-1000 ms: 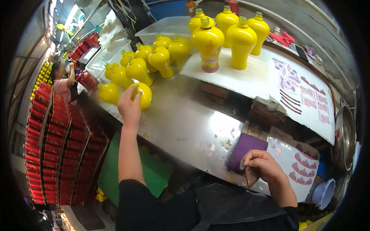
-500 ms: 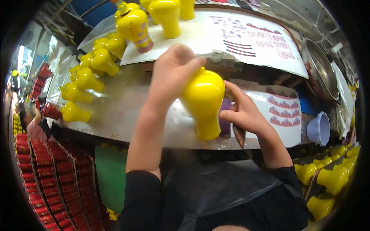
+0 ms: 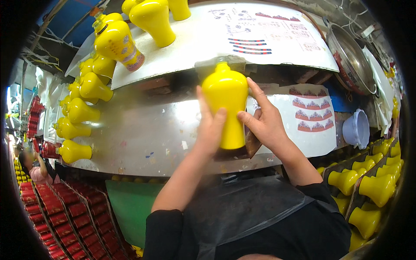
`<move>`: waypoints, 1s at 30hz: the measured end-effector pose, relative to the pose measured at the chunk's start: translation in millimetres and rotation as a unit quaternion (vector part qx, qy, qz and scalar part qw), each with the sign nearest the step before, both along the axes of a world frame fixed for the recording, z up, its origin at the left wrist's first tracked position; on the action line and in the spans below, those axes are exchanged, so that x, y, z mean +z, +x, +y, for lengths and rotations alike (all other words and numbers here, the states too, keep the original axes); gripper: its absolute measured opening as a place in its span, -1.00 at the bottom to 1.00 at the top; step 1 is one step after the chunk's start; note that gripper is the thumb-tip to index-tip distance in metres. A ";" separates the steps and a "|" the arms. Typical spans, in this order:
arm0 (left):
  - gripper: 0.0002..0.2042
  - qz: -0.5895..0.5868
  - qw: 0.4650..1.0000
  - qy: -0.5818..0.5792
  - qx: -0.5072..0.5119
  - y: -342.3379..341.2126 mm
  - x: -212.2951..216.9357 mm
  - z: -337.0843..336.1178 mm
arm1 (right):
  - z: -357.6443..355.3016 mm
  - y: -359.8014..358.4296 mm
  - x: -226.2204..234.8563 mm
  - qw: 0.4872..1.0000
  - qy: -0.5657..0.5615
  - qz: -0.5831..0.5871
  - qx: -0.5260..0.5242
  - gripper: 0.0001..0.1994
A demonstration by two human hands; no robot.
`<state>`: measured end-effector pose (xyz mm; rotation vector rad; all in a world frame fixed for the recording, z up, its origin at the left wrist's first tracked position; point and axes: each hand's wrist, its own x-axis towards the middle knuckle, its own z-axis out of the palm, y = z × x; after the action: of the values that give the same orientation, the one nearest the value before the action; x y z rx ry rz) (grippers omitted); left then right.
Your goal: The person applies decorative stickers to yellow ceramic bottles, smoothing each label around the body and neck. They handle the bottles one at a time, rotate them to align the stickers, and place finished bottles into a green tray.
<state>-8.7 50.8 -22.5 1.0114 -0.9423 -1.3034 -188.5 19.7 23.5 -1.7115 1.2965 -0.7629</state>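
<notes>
Between my two hands stands a glossy yellow bottle [image 3: 225,99] with a narrow neck and broad shoulders, its neck pointing away from me. My left hand [image 3: 210,125] grips its left side, thumb across the front. On the right side, the fingers and thumb of my right hand [image 3: 269,123] press against the body. A dark brown, pointed piece [image 3: 253,148] shows under my right palm; its kind and whether I hold it are unclear. Beyond the bottle's neck is a greyish folded cloth [image 3: 203,69] at the raised board's edge.
Yellow bottles [image 3: 82,110] line the metal table [image 3: 143,134] at left. A decorated bottle [image 3: 118,43] stands on the white board [image 3: 195,39]. Printed decal sheets [image 3: 312,138], a lilac bucket [image 3: 356,130] and a metal pan [image 3: 353,56] lie right. Red boxes [image 3: 56,208] fill the lower left.
My left hand has come down from the bottle's top to its left side. The bottle has straightened, and my view has shifted right. A purple thing behind it is no longer visible.
</notes>
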 end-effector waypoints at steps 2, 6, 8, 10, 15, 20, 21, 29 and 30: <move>-0.22 0.066 0.997 0.032 -0.020 1.0 2.9 -1.3 | -2.5 2.1 -1.0 0.999 -0.019 -0.026 0.009 -0.17; -0.26 0.115 0.990 0.048 -0.066 5.5 7.2 -2.1 | -12.4 4.3 -5.5 0.988 0.038 -0.152 -0.001 -0.16; -0.27 0.099 0.992 0.039 -0.061 4.9 10.6 -1.6 | -14.4 2.3 -4.2 0.982 0.059 -0.181 -0.007 -0.17; -0.26 0.060 0.997 0.028 -0.046 2.6 16.5 0.0 | -12.9 -1.0 0.0 0.983 0.089 -0.157 -0.019 -0.19; -0.14 -0.097 0.995 -0.002 -0.007 -4.1 30.7 10.6 | -2.9 -2.6 7.0 0.999 -0.029 0.013 0.002 -0.18; -0.13 -0.137 0.990 -0.004 -0.025 2.3 23.7 9.5 | -5.1 0.6 -5.6 0.994 0.078 -0.081 0.012 -0.10; -0.12 -0.109 0.994 0.006 -0.021 0.2 21.0 9.5 | -6.5 0.3 -8.6 0.991 0.091 -0.102 0.009 -0.10; -0.14 0.019 0.996 0.064 -0.054 3.9 20.2 2.9 | -9.3 4.7 -19.1 0.951 0.128 -0.281 0.022 -0.16; -0.16 0.022 0.996 0.066 -0.056 4.5 20.6 2.2 | -9.2 4.1 -18.8 0.946 0.133 -0.294 0.025 -0.17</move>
<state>-4.2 53.1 -1.9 1.0381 -0.8988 -1.4924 -184.5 10.6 4.7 -1.1677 0.8853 -0.9313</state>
